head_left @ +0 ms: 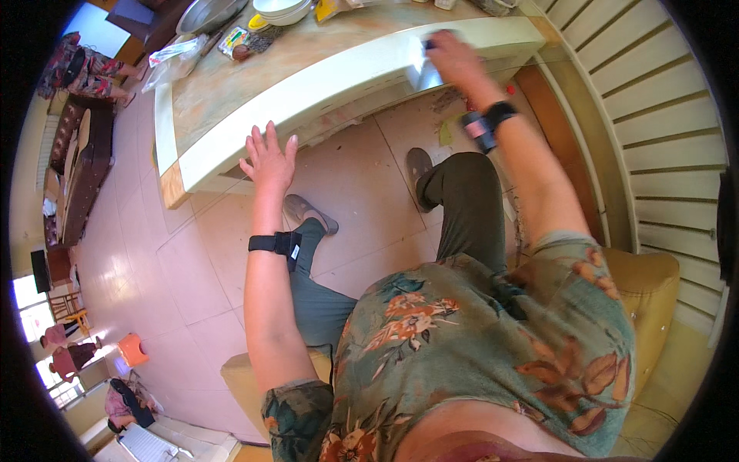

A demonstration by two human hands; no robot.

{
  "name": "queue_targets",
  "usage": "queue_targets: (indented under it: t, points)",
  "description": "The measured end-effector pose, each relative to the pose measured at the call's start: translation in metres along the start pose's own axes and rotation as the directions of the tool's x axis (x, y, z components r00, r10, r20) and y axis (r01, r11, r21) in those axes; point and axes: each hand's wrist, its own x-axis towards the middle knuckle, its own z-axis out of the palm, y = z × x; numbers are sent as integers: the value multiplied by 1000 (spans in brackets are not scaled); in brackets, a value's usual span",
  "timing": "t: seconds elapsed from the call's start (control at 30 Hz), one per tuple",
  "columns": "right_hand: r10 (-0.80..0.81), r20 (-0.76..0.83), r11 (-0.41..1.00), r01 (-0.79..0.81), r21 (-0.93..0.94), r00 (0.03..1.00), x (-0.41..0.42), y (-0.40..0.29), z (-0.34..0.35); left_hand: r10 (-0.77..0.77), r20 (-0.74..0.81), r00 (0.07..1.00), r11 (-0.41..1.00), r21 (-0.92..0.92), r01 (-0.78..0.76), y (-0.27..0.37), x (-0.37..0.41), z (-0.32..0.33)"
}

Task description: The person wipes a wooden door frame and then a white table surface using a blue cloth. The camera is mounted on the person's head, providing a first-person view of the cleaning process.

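My left hand [271,160] is at the white front edge [323,98] of a table, palm down with fingers spread. It holds nothing. My right hand [456,58] is farther right along the same edge, blurred, with its fingers bent. A small dark thing [428,45] shows at its fingertips; whether the hand grips it cannot be made out. Just below is a bright bluish-white patch [426,75], perhaps a reflection. Black straps circle both forearms; the left strap [276,243] carries a small box, and a dark cylinder [478,132] hangs by the right strap [501,114].
On the marbled tabletop [213,107] are a metal basin [209,16], white bowls [283,10], a plastic bag [176,63] and a colourful packet [234,41]. A slatted white panel [664,115] rises at right. A brown sofa [86,167], an orange stool [134,350] and several people are at left.
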Motion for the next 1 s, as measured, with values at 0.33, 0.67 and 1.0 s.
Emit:
queue_targets:
  t: [0.33,0.67,1.0]
  points:
    - [30,-27,943,-19,331,999,52,-166,-24,-8,66,998,1000,-10,8,8,2,-3]
    - [389,3,880,-372,295,921,-27,34,-25,-3,51,999,1000,-29,4,16,0,-10]
    - [71,-106,942,-32,334,992,123,-182,8,-11,57,998,1000,-9,11,11,0,-6]
